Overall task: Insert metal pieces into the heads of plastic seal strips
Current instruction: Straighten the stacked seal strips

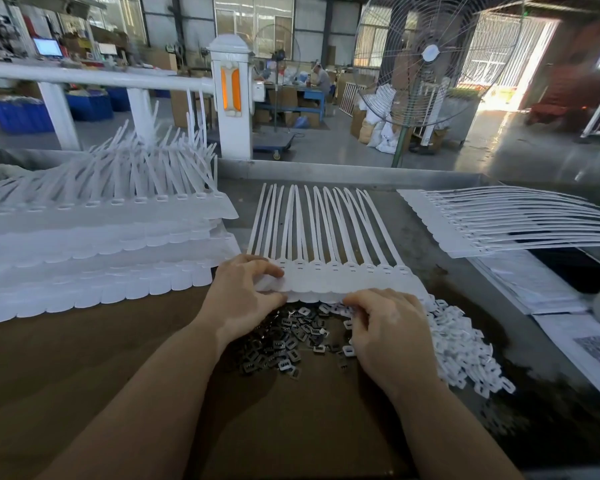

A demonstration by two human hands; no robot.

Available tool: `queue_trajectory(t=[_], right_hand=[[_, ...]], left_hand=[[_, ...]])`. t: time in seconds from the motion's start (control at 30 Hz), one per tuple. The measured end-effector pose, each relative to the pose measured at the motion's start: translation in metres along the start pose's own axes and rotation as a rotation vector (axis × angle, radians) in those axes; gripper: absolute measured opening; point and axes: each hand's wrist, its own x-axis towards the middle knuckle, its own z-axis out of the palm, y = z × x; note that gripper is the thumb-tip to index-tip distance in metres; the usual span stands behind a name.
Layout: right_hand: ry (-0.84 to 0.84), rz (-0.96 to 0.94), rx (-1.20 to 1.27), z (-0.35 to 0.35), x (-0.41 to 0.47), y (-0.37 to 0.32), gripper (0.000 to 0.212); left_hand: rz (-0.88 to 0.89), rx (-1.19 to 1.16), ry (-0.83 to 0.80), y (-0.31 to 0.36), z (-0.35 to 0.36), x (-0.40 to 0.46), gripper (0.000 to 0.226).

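Strips (pixel 326 230) joined in one white row lie at the middle of the table (pixel 118 358), tails fanned away from the person, slotted heads (pixel 336 268) in a line nearest the hands. Left hand (pixel 243 299) pinches the row's left end, thumb under the tab edge and fingers curled on top by the first head. Right hand (pixel 385 327) rests knuckles-up at the near edge of the row towards its right end, fingers curled down among small white pieces; whether it grips one cannot be told. Just below the row, between the two hands, dark metal pieces (pixel 278 344) lie loose in a heap on the brown tabletop, not in any bin. Touching that heap on the right, a pile of white clips (pixel 465 351) spreads out past the right wrist. Left of the hands, stacked rows (pixel 94 258) of strips lie in layers, the top tails bristling upward. Far right, another stack (pixel 499 220) lies with tails pointing right over a dark opening. Papers (pixel 534 289) lie near it. Beyond the table stand a white post (pixel 231 98) and a fan (pixel 430 57); blue crates (pixel 21 116) sit on the floor, contents not discernible.
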Motion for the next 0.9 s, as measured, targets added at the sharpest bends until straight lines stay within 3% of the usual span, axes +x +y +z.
queue_trajectory(t=[0.37, 0.47, 0.63, 0.9], right_hand=[[-0.008, 0.002, 0.022, -0.002, 0.000, -0.001, 0.018], [0.003, 0.004, 0.036, -0.002, -0.001, -0.001, 0.018], [0.014, -0.005, 0.034, -0.001, 0.000, -0.002, 0.018], [0.026, -0.008, 0.054, -0.002, -0.001, -0.002, 0.018]], left_hand=[[0.033, 0.056, 0.364, 0.004, 0.004, 0.000, 0.005], [0.028, -0.012, 0.397, 0.002, 0.003, 0.002, 0.020], [-0.059, -0.428, 0.333, -0.004, 0.000, 0.005, 0.049], [-0.113, -1.092, 0.181, -0.014, -0.017, 0.014, 0.049]])
